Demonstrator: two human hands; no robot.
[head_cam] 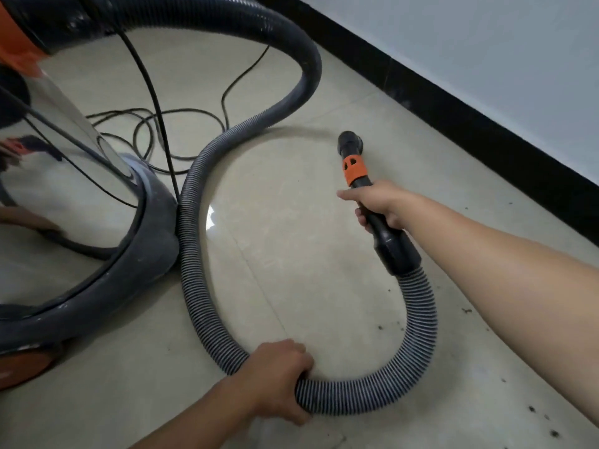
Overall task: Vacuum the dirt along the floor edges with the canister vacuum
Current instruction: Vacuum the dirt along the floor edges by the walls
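A canister vacuum (74,176) with a shiny steel drum and dark base stands at the left. Its grey ribbed hose (194,228) loops across the tiled floor. My left hand (275,380) grips the hose at the bottom of the loop. My right hand (376,204) holds the black handle tube (393,251), just behind an orange collar (355,168). The black nozzle (349,144) points at the floor, short of the black skirting. Dark specks of dirt (466,311) lie on the floor at the right, under and behind my right arm.
A black skirting board (453,118) runs diagonally below a pale wall (486,43). The black power cord (181,115) lies coiled on the floor behind the vacuum. More dirt specks (547,419) sit at the lower right.
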